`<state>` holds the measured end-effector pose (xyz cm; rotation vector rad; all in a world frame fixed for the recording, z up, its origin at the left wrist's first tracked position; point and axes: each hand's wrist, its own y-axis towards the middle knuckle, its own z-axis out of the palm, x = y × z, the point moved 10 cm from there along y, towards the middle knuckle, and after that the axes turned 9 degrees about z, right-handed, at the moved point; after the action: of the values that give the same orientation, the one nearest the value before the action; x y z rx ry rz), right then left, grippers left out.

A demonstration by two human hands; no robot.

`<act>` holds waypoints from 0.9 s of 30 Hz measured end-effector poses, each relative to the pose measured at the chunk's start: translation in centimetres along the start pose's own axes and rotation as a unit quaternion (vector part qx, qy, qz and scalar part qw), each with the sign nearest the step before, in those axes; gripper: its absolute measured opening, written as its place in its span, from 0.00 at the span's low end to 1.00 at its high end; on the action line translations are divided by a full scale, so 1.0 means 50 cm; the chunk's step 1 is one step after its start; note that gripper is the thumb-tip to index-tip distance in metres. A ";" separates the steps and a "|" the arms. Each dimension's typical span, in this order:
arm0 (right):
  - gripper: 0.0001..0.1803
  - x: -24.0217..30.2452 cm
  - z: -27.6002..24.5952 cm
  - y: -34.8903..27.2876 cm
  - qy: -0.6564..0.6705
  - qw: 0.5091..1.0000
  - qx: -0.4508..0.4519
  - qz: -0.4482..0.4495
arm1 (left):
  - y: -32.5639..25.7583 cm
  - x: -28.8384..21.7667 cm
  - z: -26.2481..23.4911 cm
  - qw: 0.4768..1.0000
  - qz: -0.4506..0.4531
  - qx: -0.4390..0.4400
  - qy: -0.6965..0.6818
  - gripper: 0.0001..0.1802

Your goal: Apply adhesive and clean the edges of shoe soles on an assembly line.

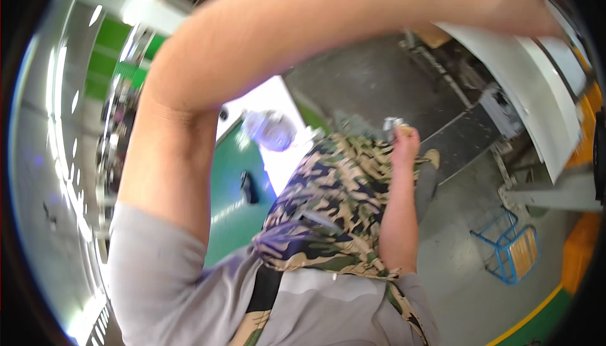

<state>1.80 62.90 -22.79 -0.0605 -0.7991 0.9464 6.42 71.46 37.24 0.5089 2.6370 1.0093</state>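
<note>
My left arm is raised and bends across the top of the view. My left hand (499,0) is at the upper right, near a white curved panel (527,81); it is smeared and its fingers cannot be made out. Hanging down in front of the camouflage apron (334,201) is my right arm. The fingers of my right hand (405,143) are closed around a small whitish, silvery thing (394,123), too blurred to name.
A translucent, purplish plastic item (271,133) lies on a white table (278,175) to the left. At right, a blue-framed stool (514,254) with a wooden seat stands on the grey floor, near an orange machine part (579,251). A dark shoe-like object (249,188) rests on green floor.
</note>
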 end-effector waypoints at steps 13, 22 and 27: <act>0.09 -0.086 0.013 -0.038 -0.068 0.990 0.016 0.124 | -1.804 -0.198 -0.388 0.552 -0.795 0.181 0.175 0.30; 0.09 -0.062 0.050 -0.114 -0.173 0.978 0.004 0.120 | -2.046 -0.257 -0.287 0.363 -0.914 0.134 0.123 0.41; 0.10 -0.089 0.113 -0.126 -0.291 0.947 -0.045 0.132 | -2.102 -0.227 -0.288 0.369 -0.911 0.158 0.094 0.37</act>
<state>1.17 54.14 -18.94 0.0381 -1.4070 1.2006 -12.37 -14.76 -22.70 -2.1081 1.5307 -0.3324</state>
